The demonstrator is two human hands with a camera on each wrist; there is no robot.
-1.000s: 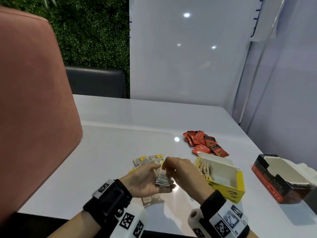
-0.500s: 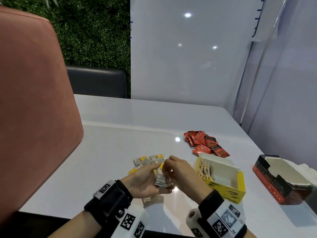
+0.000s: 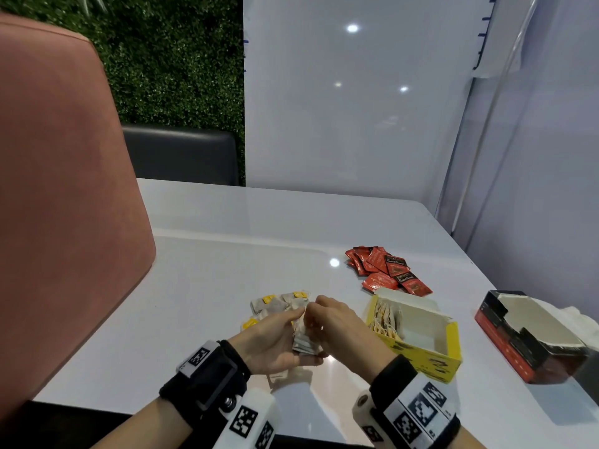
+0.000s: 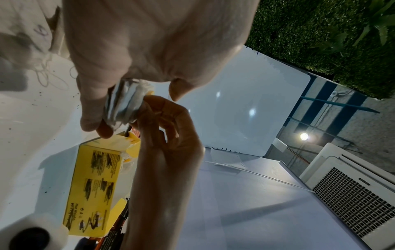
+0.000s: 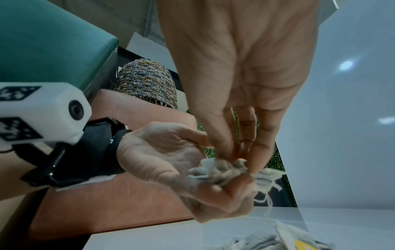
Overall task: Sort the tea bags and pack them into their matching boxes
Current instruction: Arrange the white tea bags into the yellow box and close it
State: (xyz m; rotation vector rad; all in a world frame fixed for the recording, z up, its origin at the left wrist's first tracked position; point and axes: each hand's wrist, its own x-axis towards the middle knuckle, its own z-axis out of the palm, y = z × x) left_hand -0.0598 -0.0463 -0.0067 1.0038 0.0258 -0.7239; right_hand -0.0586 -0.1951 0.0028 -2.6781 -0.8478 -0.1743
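Observation:
My left hand (image 3: 278,338) grips a small stack of grey paper tea bags (image 3: 304,341) just above the white table (image 3: 201,286). My right hand (image 3: 327,322) pinches the top of that same stack (image 5: 215,170) with thumb and fingertips. Behind my hands lie loose yellow-tagged tea bags (image 3: 278,303). The open yellow box (image 3: 418,341) to the right holds a row of the same bags. Red foil tea bags (image 3: 385,270) lie in a pile further back. The open red and black box (image 3: 531,338) stands at the far right.
A pink chair back (image 3: 64,205) fills the left side. A black chair (image 3: 181,153) stands beyond the table's far edge, in front of a white board (image 3: 350,108). One more tea bag (image 3: 285,375) lies on the table under my hands.
Both hands have stayed over the same spot. My right fingers have shifted slightly on the top of the stack that my left hand holds.

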